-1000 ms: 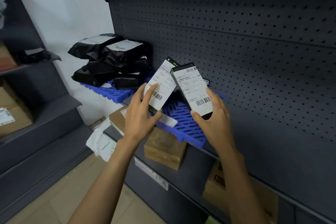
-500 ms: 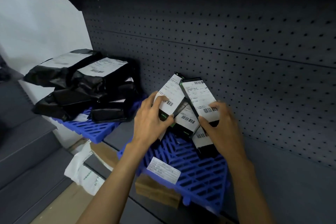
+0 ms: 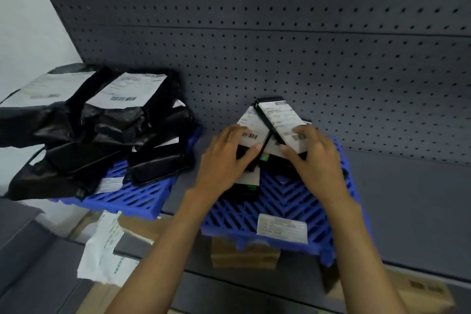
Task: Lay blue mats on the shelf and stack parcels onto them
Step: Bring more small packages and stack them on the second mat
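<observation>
Two blue slatted mats lie on the grey shelf (image 3: 407, 194). The left mat (image 3: 132, 196) carries a heap of black plastic parcels (image 3: 102, 132) with white labels. On the right mat (image 3: 280, 201), several slim black boxes with white barcode labels lean against the pegboard. My left hand (image 3: 224, 160) grips one labelled box (image 3: 251, 125) from the left. My right hand (image 3: 316, 160) grips another labelled box (image 3: 280, 120) that crosses over the first. More boxes lie under them, partly hidden by my hands. A white label (image 3: 281, 228) sits on the mat's front.
A grey pegboard (image 3: 305, 33) backs the shelf. Below the shelf edge are brown cardboard boxes (image 3: 242, 255), another carton (image 3: 423, 290) at the lower right, and a white plastic parcel (image 3: 104, 247). Bare shelf stretches to the right of the mat.
Both hands have brought the two labelled boxes down and back, from raised in front of the shelf to resting on the pile on the right mat. The view has moved closer.
</observation>
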Tool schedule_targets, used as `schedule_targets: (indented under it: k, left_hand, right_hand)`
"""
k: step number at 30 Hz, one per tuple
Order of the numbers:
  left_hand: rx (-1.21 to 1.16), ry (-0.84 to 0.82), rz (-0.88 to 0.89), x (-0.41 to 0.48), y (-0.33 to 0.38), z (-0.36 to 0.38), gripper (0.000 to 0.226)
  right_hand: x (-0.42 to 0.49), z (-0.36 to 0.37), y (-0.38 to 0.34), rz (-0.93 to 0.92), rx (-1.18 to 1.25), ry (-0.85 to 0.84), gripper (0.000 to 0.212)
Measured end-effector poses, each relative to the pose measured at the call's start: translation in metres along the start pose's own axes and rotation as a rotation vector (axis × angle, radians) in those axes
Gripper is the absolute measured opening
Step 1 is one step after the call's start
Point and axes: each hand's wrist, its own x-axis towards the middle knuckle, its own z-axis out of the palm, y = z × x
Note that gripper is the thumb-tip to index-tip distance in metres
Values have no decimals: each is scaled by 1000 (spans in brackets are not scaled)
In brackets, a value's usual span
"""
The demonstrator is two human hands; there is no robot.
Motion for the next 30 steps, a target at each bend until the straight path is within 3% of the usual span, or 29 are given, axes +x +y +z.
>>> schedule_targets:
  k: [7,15,21,25,30]
  left_hand:
    - [-96,-123,88,-1,-15,-10,50]
    - [-138,-132,81,1,-25,-6,66]
    - [-187,-113,102,2,-28,-3,61]
    - [-198,-138,114,4,-28,-7,61]
    - [-180,-152,109,4,-29,-8,63]
  right_hand:
    - [-9,5,-17,-191,-80,-66,43]
    - [-10,-4,-17,-35,-206,-216,66]
    - [-11,-16,-16,-41,-74,-332,92]
    - [-10,-24,-13,-27,143,-358,79]
    - [-20,-9,-27,-16,-52,-155,56]
